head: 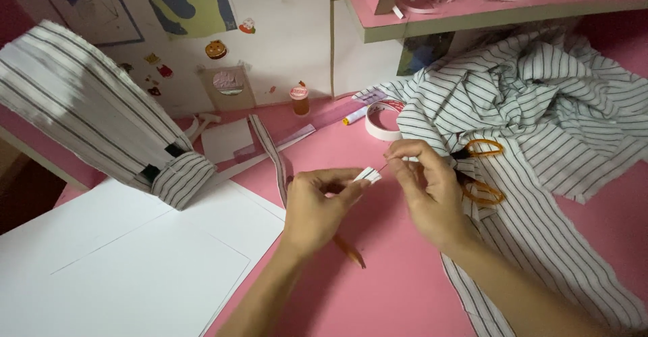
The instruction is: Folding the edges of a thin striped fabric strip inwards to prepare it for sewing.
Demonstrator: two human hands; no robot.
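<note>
Left hand (317, 205) pinches small folded striped fabric piece (368, 174) mid-desk; right hand (425, 188) fingertips pinched on thin needle (382, 169), hardly visible. Risk: needle slips, pricks left thumb; scissors (482, 171) just beside the right hand.

The table (378, 290) was pink. The cloth (540, 100) was white with thin dark stripes, as were the sleeve (88, 114) and the folded strip (368, 174). The scissors (484, 171) had orange handles. The paper sheets (135, 263) were plain white, and the tape roll (382, 122) was white too. The small bottle (300, 99) had a red cap.
</note>
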